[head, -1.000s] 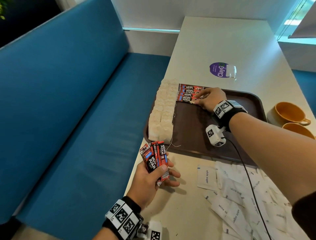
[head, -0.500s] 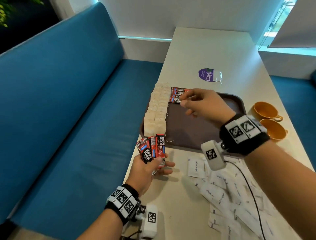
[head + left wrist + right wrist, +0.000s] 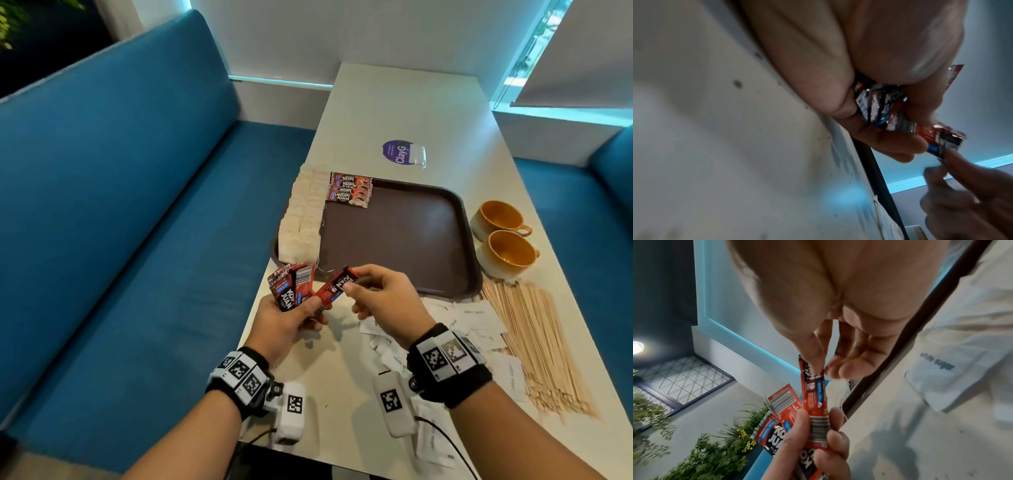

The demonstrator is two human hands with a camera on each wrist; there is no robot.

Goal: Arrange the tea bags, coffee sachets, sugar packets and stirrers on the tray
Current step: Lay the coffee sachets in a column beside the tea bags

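My left hand [image 3: 291,317] grips a fan of red coffee sachets [image 3: 291,286] near the table's left edge, in front of the brown tray [image 3: 411,240]. My right hand [image 3: 376,294] pinches the far end of one red sachet [image 3: 337,286] whose near end still sits in the left hand's grip [image 3: 813,402]. Several coffee sachets [image 3: 349,193] lie in the tray's far left corner beside a column of white tea bags [image 3: 301,219]. White sugar packets [image 3: 472,322] and wooden stirrers [image 3: 534,342] lie on the table in front of the tray.
Two orange cups [image 3: 503,236] stand right of the tray. A purple sticker [image 3: 399,152] is on the table beyond it. A blue bench [image 3: 137,222] runs along the left, right at the table edge.
My right hand left the sachets laid on the tray and came back toward me to the left hand. It now pinches one sachet from the bundle.
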